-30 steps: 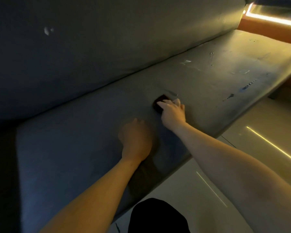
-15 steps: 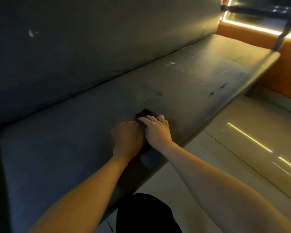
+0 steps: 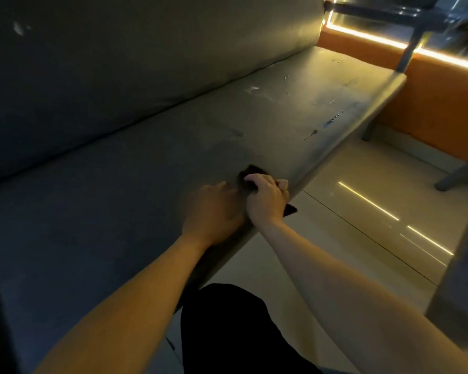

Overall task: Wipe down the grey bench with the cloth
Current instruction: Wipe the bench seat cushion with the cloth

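Note:
The grey bench (image 3: 119, 201) runs from lower left to upper right, with a padded backrest (image 3: 146, 58) behind the seat. A small dark cloth (image 3: 250, 172) lies at the seat's front edge. My right hand (image 3: 266, 202) grips the cloth with curled fingers, and a corner of the cloth pokes out below the hand over the edge. My left hand (image 3: 214, 211) rests on the seat right beside it, knuckles up, fingers loosely curled and holding nothing. Pale smears and dark marks (image 3: 312, 133) dot the far part of the seat.
A pale tiled floor (image 3: 362, 225) with light reflections lies right of the bench. An orange wall (image 3: 443, 103) with a glowing light strip stands at the far end. Grey metal legs (image 3: 455, 176) of other furniture stand on the floor at right.
My right hand has dragged the cloth from the middle of the seat back to its front edge, and its fingers have curled round the cloth. My left hand stayed on the seat beside it.

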{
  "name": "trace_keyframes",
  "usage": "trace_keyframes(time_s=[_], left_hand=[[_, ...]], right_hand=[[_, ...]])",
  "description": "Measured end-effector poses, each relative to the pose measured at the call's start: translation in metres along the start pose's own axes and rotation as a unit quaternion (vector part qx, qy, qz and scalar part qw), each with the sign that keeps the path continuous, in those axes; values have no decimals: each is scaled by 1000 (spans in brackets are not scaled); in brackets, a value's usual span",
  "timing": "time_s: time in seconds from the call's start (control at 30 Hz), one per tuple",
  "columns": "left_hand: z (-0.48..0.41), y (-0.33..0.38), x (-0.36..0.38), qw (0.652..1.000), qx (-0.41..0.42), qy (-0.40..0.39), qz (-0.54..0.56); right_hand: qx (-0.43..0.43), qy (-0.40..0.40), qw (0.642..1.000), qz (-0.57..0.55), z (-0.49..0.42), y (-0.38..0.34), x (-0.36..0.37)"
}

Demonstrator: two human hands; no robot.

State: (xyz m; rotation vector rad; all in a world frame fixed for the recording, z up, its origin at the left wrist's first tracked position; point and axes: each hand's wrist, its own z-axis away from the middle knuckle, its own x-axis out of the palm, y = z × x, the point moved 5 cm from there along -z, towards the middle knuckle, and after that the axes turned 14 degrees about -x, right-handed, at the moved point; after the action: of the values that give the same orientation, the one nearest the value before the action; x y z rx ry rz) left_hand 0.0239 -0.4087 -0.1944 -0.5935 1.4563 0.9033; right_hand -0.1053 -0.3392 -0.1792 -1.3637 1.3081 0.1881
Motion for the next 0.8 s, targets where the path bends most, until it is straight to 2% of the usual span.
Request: trace_keyframes(time_s=[0.1, 0.27, 0.33, 0.43, 0.57, 0.7, 0.8], left_hand=[[4, 2, -2, 999, -1, 16, 28], [4, 0, 0, 1000, -12, -7, 16], [5, 0, 0, 1000, -20, -7, 13], [6, 1, 1, 999, -29, -2, 16], [9, 4, 0, 999, -35, -8, 22], [6, 19, -4, 999, -30, -19, 20], [-1, 49, -3, 1000, -5, 7, 20]], right_hand=[[-50, 21, 998, -42, 20, -18, 7], [-53, 20, 995, -77, 16, 31, -4], [-32, 21, 997, -72, 12, 51, -11], [62, 51, 992, -99, 13, 72, -16], [173, 107, 965, -164, 27, 50, -9], [144, 84, 970, -175, 44, 32, -5], [133, 107, 969, -181, 40, 48, -14]])
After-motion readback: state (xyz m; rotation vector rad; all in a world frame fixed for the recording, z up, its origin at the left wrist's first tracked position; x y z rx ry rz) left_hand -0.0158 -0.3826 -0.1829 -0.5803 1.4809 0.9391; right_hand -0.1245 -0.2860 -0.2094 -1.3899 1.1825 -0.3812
